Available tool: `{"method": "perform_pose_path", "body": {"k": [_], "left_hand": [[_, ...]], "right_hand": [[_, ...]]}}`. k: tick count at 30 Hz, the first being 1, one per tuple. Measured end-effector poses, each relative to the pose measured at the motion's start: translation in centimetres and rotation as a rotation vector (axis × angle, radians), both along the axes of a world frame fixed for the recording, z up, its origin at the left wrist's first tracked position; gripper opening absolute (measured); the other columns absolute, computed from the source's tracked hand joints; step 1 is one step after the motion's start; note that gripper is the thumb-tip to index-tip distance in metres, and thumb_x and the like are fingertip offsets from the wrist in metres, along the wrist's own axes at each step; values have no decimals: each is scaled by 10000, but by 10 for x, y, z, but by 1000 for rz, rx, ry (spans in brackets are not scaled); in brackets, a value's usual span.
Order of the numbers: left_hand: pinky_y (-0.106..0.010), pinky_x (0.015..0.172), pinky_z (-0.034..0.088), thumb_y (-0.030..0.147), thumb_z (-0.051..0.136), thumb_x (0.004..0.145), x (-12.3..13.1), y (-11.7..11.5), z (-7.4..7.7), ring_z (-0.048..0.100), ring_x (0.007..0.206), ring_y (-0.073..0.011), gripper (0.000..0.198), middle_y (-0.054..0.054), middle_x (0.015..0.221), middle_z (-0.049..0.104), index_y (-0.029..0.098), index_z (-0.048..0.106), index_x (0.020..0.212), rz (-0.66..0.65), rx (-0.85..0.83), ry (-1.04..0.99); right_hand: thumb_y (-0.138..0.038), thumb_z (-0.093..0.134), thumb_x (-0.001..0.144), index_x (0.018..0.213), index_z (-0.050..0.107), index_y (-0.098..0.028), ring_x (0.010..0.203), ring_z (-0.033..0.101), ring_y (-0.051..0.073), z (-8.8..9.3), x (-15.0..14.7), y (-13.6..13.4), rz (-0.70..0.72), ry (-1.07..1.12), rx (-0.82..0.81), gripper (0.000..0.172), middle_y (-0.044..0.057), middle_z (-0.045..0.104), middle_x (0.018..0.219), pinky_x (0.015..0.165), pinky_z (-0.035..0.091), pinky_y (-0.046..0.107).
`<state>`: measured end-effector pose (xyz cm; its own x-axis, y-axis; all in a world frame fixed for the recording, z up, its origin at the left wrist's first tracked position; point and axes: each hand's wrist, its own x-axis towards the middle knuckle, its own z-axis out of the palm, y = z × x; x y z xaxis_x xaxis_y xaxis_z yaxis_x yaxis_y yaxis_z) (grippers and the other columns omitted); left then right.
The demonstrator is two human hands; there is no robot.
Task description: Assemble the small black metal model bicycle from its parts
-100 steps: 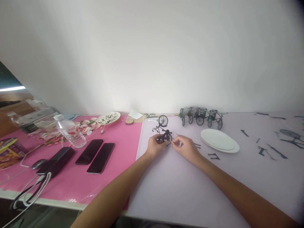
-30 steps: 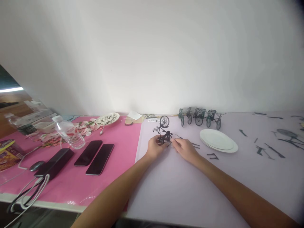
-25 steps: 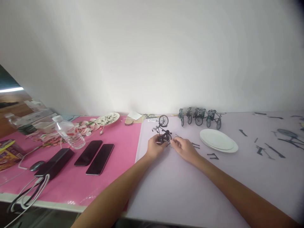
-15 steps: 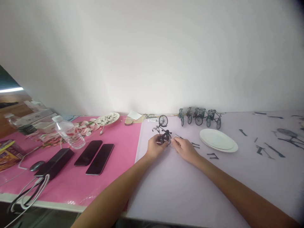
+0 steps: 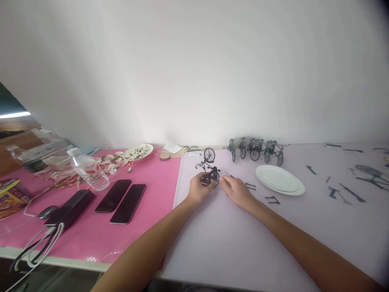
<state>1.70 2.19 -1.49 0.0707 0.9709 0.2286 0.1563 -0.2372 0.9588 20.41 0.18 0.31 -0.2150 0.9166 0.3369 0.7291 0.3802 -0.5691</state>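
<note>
A small black model bicycle [image 5: 209, 165] stands tilted on end at the middle of the table, one wheel up. My left hand [image 5: 199, 188] is closed round its lower part, thumb against the lower wheel. Just right of that wheel, my right hand [image 5: 235, 190] is pinched, its fingertips close to the bicycle. What the right fingers hold, if anything, is too small to make out. A thin dark piece [image 5: 229, 174] shows just behind the right hand. Small black fork-shaped parts [image 5: 272, 200] lie to the right of that hand.
Several finished model bicycles [image 5: 255, 150] stand along the wall. White plates [image 5: 279, 179] are stacked at right, with loose black parts [image 5: 351, 192] beyond. On the pink cover lie two phones [image 5: 127, 204], a power bank [image 5: 70, 209] with cables, a water bottle [image 5: 88, 169] and a plate of small parts [image 5: 138, 152].
Almost nothing differs. The whole view has shifted very slightly, and both hands keep the same hold at the model bicycle.
</note>
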Motion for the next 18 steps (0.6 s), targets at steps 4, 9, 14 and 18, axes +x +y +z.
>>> {"method": "perform_pose_path", "body": {"k": [4,9,14,18], "left_hand": [[-254,703,538,236,846,749,0,0,0,669,771,-148,352,-95,1019,781,163,751,1080,-3,-1,-10],[-253,698,536,236,841,754,0,-1,1,663,770,-146,357,-101,1023,781,158,750,1089,-1,6,-1],[-257,699,543,237,834,763,0,-1,0,669,776,-149,357,-102,1042,779,160,748,1101,-2,6,1],[-254,697,542,238,836,762,0,-1,-1,671,771,-147,360,-100,1036,779,164,752,1104,-7,15,-1]], "right_hand": [[-484,337,1064,682,505,-250,519,572,176,2,-1,-1,19,30,-42,479,-12,585,517,612,417,298],[-499,442,1024,792,551,-250,539,579,177,-1,2,0,1,27,-14,357,-23,609,577,570,388,283],[-448,446,1015,821,527,-253,532,574,172,-4,2,2,4,12,-7,286,-28,623,592,570,381,281],[-451,388,1043,702,457,-254,504,560,168,0,0,0,18,13,-29,399,-22,607,545,590,402,291]]}}
